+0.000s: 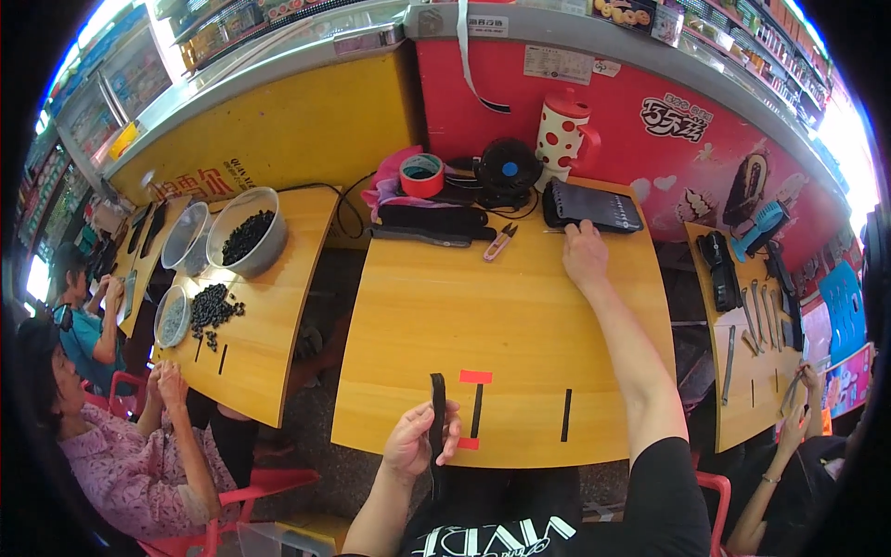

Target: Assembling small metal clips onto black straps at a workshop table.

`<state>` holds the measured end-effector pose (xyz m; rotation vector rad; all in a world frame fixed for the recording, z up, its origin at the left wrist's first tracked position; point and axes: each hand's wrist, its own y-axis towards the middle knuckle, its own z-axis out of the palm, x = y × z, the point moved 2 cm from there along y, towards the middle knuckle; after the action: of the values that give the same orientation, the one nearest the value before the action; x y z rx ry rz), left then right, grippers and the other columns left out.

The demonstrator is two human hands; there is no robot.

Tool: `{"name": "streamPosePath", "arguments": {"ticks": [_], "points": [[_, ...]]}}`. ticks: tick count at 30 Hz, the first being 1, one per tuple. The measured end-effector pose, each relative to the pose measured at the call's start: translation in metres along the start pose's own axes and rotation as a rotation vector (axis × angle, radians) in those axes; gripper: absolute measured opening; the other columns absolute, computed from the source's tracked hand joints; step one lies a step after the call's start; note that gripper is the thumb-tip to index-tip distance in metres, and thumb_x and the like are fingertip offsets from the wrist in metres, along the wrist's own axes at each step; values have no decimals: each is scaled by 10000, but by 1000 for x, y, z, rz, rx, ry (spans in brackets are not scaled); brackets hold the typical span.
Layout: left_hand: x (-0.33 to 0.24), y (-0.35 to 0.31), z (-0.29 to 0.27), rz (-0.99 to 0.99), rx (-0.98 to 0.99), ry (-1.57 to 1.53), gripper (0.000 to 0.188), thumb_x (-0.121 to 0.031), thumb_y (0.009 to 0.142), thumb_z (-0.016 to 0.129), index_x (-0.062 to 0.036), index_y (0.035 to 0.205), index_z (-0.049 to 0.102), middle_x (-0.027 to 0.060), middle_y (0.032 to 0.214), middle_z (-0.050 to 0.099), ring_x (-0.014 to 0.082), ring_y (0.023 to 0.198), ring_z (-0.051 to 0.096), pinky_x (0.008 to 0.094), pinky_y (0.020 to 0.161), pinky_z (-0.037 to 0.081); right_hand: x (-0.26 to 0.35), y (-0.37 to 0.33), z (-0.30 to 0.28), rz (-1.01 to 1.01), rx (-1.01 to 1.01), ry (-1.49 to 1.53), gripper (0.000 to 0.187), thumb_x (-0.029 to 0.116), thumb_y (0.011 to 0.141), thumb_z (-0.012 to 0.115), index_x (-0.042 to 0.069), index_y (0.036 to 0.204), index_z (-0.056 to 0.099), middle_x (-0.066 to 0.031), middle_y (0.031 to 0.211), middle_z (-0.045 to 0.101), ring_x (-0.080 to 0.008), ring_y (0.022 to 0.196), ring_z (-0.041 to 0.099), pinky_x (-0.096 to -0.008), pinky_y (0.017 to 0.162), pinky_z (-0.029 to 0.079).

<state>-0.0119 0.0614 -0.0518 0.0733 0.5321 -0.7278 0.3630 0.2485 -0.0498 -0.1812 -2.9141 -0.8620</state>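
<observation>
My left hand (408,441) is closed around a black strap (437,399), held upright above the table's near edge. Part of the strap hangs down below my fingers. At the far right of the table my right hand (586,255) reaches to the front edge of a flat black case (594,206). Its fingers are bent close together there, and a thin small piece shows beside them; what they pinch cannot be made out. Just right of my left hand, a black strip (477,410) lies on the tabletop between two pieces of red tape (476,377). A second black strip (566,415) lies further right.
At the table's back are thread snips (500,242), black straps (425,239), a tape roll (421,175), a small fan (508,165) and a spotted tumbler (561,139). Neighbouring tables hold plastic tubs (270,263) and metal tools (766,316); people sit at both.
</observation>
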Motion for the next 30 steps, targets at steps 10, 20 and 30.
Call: {"name": "streamPosePath", "arguments": {"ticks": [10,20,30], "points": [[1,1,1,-18,54,-3,370,-250,1033,462,40,1253,533,153,936,623,199,651,631,255,480,483,-2,-24,-20,-203,39,62,56,96,835,628,66,883,622,-138,916,596,-347,924,583,-451,742,495],[3,-7,2,54,177,131,402,-270,1008,524,41,1262,529,176,885,644,211,651,662,263,463,489,10,-163,-130,-74,335,205,81,105,829,659,55,890,641,-154,903,625,-356,911,593,-445,770,489],[24,-69,100,83,92,1217,308,-118,925,659,-8,1210,613,88,856,690,145,670,651,264,612,504,157,-221,-252,-79,249,877,336,299,874,688,15,726,586,-162,664,559,-315,570,569,-386,495,414]]}}
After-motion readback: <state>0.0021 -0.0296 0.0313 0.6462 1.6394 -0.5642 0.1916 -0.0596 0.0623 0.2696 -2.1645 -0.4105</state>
